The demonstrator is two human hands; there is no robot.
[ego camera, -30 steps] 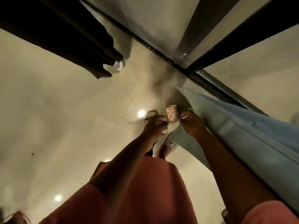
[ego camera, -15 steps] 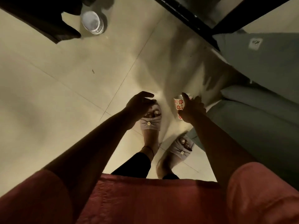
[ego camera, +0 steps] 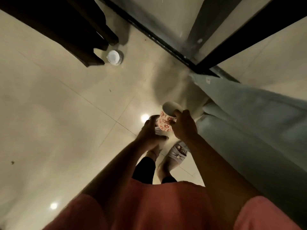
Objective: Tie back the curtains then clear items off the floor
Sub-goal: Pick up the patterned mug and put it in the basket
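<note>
Tiled floor (ego camera: 66,113) now has no mug on it: my right hand (ego camera: 183,126) has lifted the floral mug (ego camera: 165,120), gripping it, while my left hand (ego camera: 150,133) stays loose, empty. White cup (ego camera: 113,56) far left by the dark curtain (ego camera: 69,25); pale curtain (ego camera: 249,117) right.

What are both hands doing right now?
Left hand: open, fingers by the flowered mug, holding nothing.
Right hand: closed around the flowered mug, holding it up.

- We see a white mug (ego camera: 166,120) patterned with small red flowers, its inside plain pale.
- We see a pale blue-grey curtain (ego camera: 249,123).
- The floor tiles (ego camera: 66,113) are glossy cream.
- Our tunic (ego camera: 157,206) is rust red, our leggings (ego camera: 144,170) black.
- Our slippers (ego camera: 177,152) are pale grey.
- A white cup (ego camera: 113,57) stands beside dark, near-black furniture (ego camera: 66,25).
</note>
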